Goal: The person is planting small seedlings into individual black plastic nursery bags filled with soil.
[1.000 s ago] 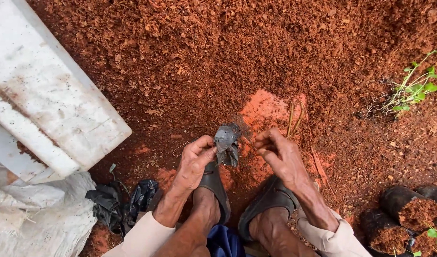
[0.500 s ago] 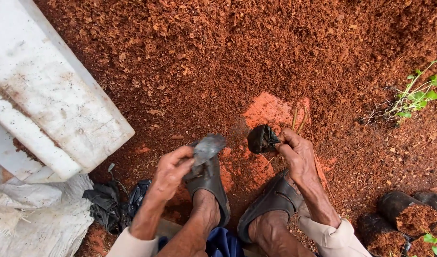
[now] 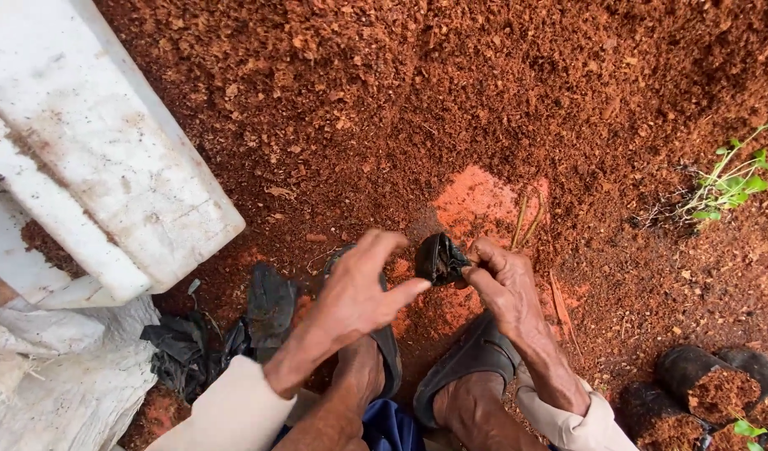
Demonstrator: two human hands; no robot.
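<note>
Head view, looking straight down at a person crouched over a wide bed of loose reddish-brown coir-like potting mix (image 3: 451,92). The right hand (image 3: 505,288) pinches a small black plastic nursery bag (image 3: 438,257) at its rim between thumb and fingers, holding it just above the ground in front of the sandalled feet. The left hand (image 3: 359,292) is loose and grasps nothing, its fingers spread and its thumb stretched toward the bag, almost touching its near side. The bag looks crumpled and part-open; whether anything is inside cannot be told. Under the hands lies a patch of brighter orange soil (image 3: 476,200). To the left a scuffed white foam slab (image 3: 91,159) rests tilted on a white woven sack (image 3: 58,384), with a heap of spare black bags (image 3: 192,351) beside the left foot. At lower right stand filled black bags (image 3: 710,392), topped with the same mix. A small green seedling (image 3: 727,179) lies on the mix, well apart at right. To handle the bag well, it seems wise for both hands to take opposite sides of the rim and ease the mouth round and wide, keeping the thin plastic from tearing or folding back on itself.
</note>
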